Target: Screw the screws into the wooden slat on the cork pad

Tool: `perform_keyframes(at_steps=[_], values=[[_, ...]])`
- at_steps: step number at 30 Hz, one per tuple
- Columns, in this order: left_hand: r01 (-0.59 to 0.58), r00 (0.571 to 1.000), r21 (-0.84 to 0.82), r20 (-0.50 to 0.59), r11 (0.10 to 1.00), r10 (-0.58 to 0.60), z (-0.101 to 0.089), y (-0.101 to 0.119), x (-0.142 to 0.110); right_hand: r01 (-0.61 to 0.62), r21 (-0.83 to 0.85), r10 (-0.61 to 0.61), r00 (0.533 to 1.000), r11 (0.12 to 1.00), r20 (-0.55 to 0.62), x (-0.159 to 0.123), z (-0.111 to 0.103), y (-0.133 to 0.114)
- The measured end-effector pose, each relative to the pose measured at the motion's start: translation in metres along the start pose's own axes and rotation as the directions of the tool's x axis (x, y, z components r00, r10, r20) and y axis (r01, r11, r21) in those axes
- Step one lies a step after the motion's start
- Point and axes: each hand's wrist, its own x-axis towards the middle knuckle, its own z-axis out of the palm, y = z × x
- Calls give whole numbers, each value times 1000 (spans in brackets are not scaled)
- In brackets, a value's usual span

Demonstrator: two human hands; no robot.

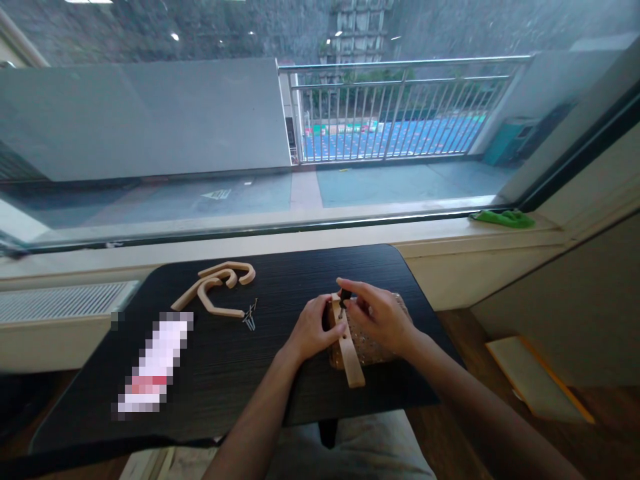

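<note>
Table (pixel 285 280): wooden hooks (pixel 223 311), probably screws (pixel 251 319)

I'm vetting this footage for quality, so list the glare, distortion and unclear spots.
Head view: small bright reflections on the window; head view: wide-angle stretching toward the edges; head view: a pixelated patch masks a spot over the table; head view: right hand fairly sharp, outdoors hazier.

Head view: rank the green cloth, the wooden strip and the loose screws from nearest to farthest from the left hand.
1. Wooden strip, under the left hand's thumb.
2. Loose screws, left on the tabletop.
3. Green cloth, far right, on the windowsill.
</note>
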Motion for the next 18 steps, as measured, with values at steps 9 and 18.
perform_keyframes(at_steps=[9, 18], values=[[14, 1000, 11, 4, 1000, -14, 1, -2, 1, 25, 62, -27, 999, 998, 31, 0, 3, 4], [-3, 1000, -14, -3, 1000, 3, 1, -2, 2, 5, 78, -12, 995, 997, 96, 4, 13, 4]])
